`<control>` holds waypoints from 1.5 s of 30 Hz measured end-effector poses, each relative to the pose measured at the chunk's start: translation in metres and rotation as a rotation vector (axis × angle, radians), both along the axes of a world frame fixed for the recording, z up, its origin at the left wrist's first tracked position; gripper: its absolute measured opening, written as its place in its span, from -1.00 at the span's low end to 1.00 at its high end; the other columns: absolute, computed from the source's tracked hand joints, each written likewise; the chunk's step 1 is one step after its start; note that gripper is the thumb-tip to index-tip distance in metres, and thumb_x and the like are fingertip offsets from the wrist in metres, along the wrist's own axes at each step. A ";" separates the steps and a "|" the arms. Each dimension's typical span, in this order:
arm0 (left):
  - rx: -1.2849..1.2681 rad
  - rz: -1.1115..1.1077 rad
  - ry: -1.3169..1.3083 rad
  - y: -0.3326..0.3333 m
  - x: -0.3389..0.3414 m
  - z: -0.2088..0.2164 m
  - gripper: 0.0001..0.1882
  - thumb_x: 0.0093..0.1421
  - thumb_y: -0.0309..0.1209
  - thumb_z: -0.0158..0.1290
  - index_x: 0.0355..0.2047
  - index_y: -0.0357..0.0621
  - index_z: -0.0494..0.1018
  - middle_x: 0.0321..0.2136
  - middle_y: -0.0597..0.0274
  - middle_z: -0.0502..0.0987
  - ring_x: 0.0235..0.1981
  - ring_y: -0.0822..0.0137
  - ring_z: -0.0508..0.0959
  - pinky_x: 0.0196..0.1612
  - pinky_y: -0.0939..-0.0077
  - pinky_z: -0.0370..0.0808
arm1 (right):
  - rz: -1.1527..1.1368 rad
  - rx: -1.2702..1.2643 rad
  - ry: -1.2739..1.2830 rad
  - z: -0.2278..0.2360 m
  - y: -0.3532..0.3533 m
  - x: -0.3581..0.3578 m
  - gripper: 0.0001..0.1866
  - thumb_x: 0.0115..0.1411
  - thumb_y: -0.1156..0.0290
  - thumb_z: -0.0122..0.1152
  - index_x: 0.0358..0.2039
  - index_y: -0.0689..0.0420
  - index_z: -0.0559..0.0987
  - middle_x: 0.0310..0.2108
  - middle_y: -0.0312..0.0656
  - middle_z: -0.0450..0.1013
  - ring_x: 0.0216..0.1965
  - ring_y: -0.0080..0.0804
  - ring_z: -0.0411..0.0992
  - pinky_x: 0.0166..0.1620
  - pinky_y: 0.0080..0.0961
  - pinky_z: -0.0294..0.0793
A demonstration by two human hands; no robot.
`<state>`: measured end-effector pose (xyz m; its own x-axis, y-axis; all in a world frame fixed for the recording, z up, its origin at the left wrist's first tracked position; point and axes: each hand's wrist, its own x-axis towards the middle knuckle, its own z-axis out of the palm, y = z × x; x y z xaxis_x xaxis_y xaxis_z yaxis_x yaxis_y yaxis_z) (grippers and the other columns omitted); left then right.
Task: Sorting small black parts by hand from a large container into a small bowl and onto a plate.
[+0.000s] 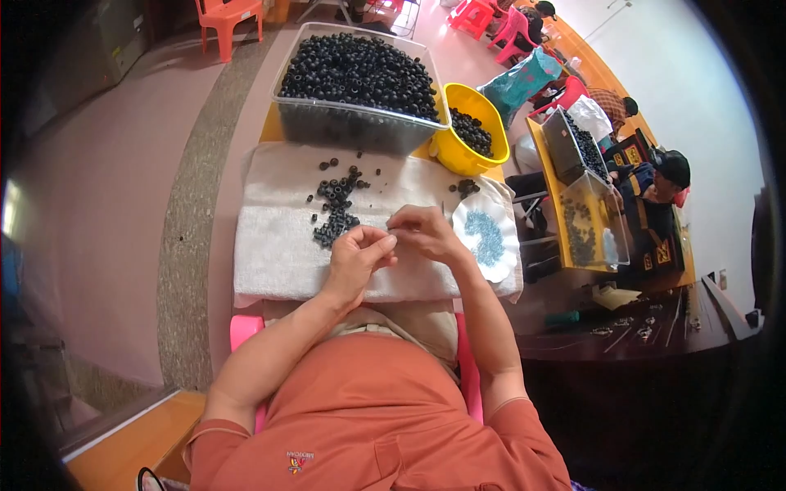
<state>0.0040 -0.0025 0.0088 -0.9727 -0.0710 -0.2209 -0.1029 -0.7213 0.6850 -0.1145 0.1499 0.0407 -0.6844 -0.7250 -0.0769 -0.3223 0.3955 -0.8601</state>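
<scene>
My left hand (pixel 359 263) and my right hand (pixel 426 233) meet above a white towel (pixel 274 245), both with fingers pinched together. Whatever lies between the fingertips is too small or hidden to name. Just beyond my left hand is a loose pile of small black ring-shaped parts (pixel 337 196), several of them scattered apart. Close to my right wrist stands a white scalloped plate (pixel 509 263) bearing many tiny light-blue pieces (pixel 483 237). A few more black parts (pixel 467 187) rest on the towel above the plate.
At the table's far side a clear plastic bin (pixel 360 105) is heaped with black parts. A yellow tub (pixel 464 164) beside it holds more. To the right, a person in a black cap (pixel 671 169) sits near another table with clear bins (pixel 606 229). An orange chair (pixel 228 23) stands far left.
</scene>
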 end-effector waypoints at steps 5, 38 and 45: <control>-0.031 -0.002 0.004 -0.001 0.000 0.003 -0.88 0.19 -0.45 0.18 -0.30 -0.17 0.48 -0.44 0.33 0.52 -0.45 0.49 0.53 -0.27 0.55 0.57 | -0.037 -0.265 -0.425 0.000 0.019 0.009 -0.84 0.15 0.61 0.29 -0.23 0.30 0.58 -0.32 -0.32 0.51 -0.28 -0.63 0.47 -0.20 -0.71 0.49; -0.048 -0.148 0.029 -0.002 -0.001 0.001 -0.87 0.16 -0.49 0.19 -0.30 -0.22 0.49 -0.41 0.23 0.59 -0.44 0.47 0.55 -0.31 0.61 0.54 | -0.064 -0.383 -0.189 -0.004 0.024 0.042 -0.86 0.18 0.61 0.24 -0.24 0.33 0.61 -0.27 -0.21 0.51 -0.25 -0.57 0.47 -0.17 -0.65 0.48; -0.055 -0.117 0.024 -0.002 -0.001 0.001 -0.90 0.16 -0.50 0.18 -0.33 -0.21 0.48 -0.41 0.24 0.58 -0.42 0.48 0.55 -0.30 0.60 0.54 | -0.221 -0.452 -0.212 -0.021 0.022 0.050 -0.82 0.16 0.59 0.28 -0.20 0.32 0.60 -0.29 -0.21 0.53 -0.28 -0.58 0.48 -0.20 -0.66 0.49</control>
